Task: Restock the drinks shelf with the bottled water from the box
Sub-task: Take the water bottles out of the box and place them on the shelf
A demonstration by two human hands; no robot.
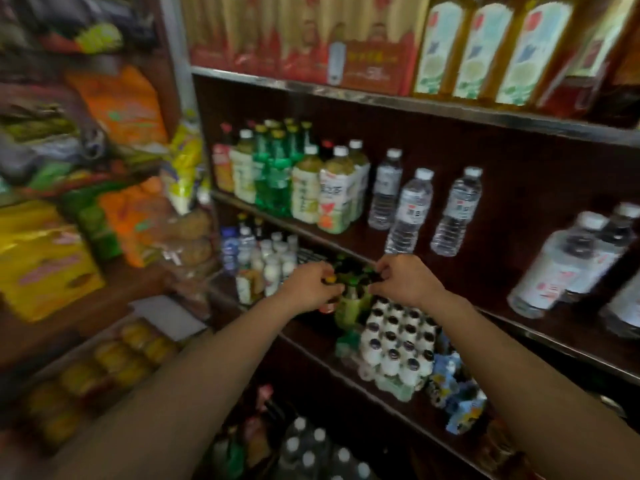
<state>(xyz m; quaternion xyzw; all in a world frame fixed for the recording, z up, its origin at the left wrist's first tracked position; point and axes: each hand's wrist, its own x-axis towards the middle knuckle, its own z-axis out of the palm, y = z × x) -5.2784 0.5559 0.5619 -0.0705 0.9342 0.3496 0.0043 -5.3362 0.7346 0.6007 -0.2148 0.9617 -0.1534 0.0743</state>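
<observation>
Three clear water bottles (pixel 410 213) with white caps stand on the middle drinks shelf (pixel 349 239), right of the tea bottles. Both my hands reach one shelf lower, into a cluster of green drink bottles (pixel 349 306). My left hand (pixel 308 287) curls its fingers round a small bottle with a yellow cap (pixel 329 280). My right hand (pixel 407 282) pinches the dark top of a green bottle (pixel 375 278). A shrink-wrapped pack of white-capped water bottles (pixel 311 448) sits at the bottom, between my forearms. No box is in view.
Green and pale tea bottles (pixel 304 188) fill the left of the middle shelf. A pack of small white bottles (pixel 398 351) lies right of my hands. Large clear bottles (pixel 568 268) stand at far right. Snack bags (pixel 117 109) hang at left; oil bottles (pixel 485 50) stand on top.
</observation>
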